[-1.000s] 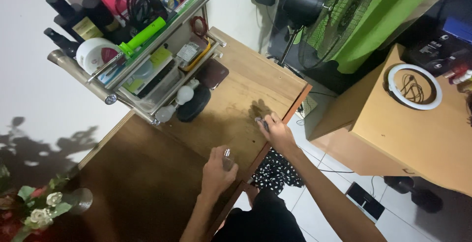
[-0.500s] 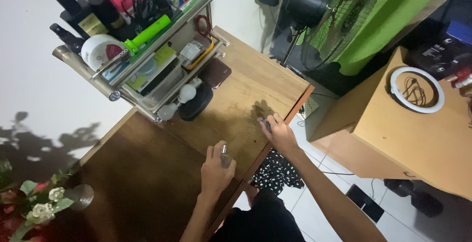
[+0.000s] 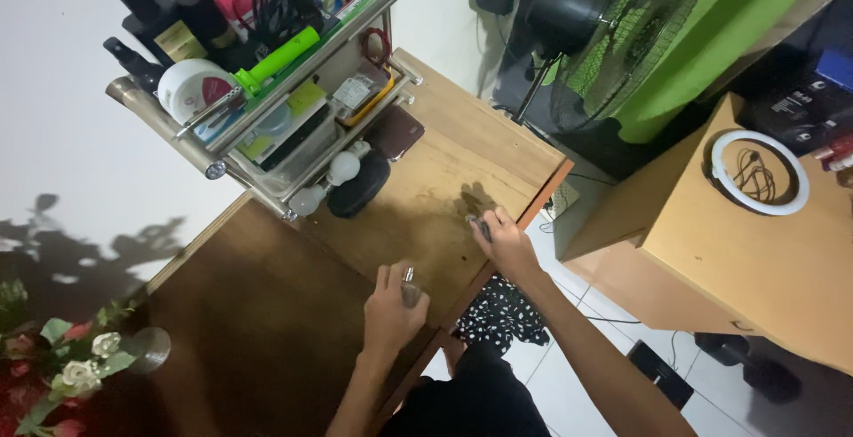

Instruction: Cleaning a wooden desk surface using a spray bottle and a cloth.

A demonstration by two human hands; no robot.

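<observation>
A long brown wooden table (image 3: 267, 330) fills the lower left of the frame, a lighter worn patch running toward its right edge. A metal tiered rack (image 3: 293, 108), crowded with dark bottles, a white tub and a green tube, stands at upper left; a black standing fan (image 3: 604, 28) sits at upper right. The left hand (image 3: 391, 308), low centre, is curled around a small silvery bottle-like thing (image 3: 410, 288), held upright just above the table edge. The right hand (image 3: 502, 240), slightly right of centre, presses a small dark object (image 3: 478, 225) onto the wood; it is probably pinched between fingertips, though blur hides the grip. Both forearms reach up from the bottom edge. Working so near the edge, either small item could slip off onto the tiled floor
</observation>
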